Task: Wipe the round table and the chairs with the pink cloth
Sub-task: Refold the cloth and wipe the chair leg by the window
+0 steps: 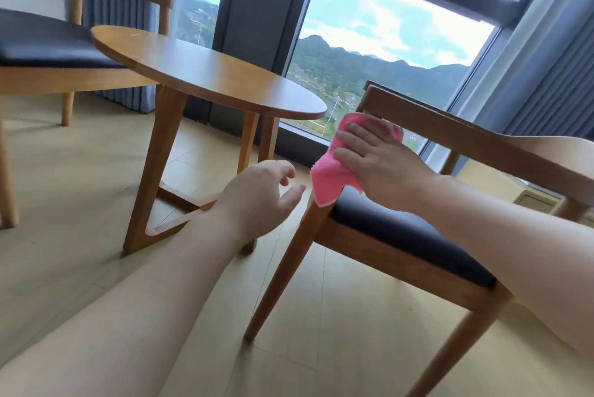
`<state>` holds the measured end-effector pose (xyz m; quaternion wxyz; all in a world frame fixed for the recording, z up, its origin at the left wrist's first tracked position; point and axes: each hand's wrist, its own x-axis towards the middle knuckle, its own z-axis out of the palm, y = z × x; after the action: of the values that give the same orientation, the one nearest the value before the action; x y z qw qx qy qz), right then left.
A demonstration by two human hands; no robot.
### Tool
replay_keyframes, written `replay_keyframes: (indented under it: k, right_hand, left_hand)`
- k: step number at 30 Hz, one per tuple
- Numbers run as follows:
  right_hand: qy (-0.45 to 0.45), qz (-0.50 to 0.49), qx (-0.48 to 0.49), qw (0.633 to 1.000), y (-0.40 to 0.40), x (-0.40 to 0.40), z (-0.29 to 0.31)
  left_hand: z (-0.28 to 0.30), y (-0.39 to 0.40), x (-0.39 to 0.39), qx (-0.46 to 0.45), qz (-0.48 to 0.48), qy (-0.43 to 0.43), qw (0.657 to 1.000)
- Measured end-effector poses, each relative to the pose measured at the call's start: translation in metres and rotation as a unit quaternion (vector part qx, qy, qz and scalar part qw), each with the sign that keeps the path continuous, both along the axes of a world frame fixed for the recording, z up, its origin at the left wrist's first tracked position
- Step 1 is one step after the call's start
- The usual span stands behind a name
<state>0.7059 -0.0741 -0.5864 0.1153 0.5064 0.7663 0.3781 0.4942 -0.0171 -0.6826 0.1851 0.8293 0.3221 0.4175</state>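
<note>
Right hand [382,162] lies flat, fingers [363,133] straight and slightly spread, pressing pink cloth [331,171] onto front end of near chair [418,236] armrest, about 3 o'clock in head view. Cloth's lower corner hangs over the front leg. Left hand [260,194] hovers at centre, fingers loosely curled, holding nothing. Round bench [209,75] at 11 o'clock, its edge near the cloth, not touching. Far chair [48,43] at 10 o'clock. Bare floor [80,187] between bench legs and chair.

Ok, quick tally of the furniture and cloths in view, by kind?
Chairs: 2, one at left, one at right under the pink cloth
Round table: 1
Pink cloth: 1, pressed on the right chair's frame by the right hand
Total: 4
</note>
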Motion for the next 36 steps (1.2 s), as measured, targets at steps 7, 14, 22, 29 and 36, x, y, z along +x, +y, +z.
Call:
replay_keyframes:
  k: [7,14,22,29,36]
  right_hand:
    - [0.198,0.006,-0.049,0.979,-0.028,-0.028,0.033]
    - [0.425,-0.076,-0.105,0.896,-0.042,-0.029,0.194]
    - [0.709,-0.079,-0.189,0.675,-0.086,0.045,0.5]
    - [0.642,-0.099,-0.234,0.723,-0.163,0.152,0.677]
    - [0.625,-0.184,-0.139,0.746,-0.23,0.254,0.746]
  left_hand:
    - [0.08,-0.014,0.014,-0.097,-0.111,-0.047,0.988]
    - [0.292,-0.008,0.014,-0.249,-0.197,-0.036,0.947]
    - [0.6,-0.027,0.077,-0.231,-0.253,0.097,0.934]
    - [0.801,-0.11,0.188,-0.137,-0.295,0.187,0.927]
    - [0.87,-0.151,0.272,-0.042,-0.266,0.205,0.941]
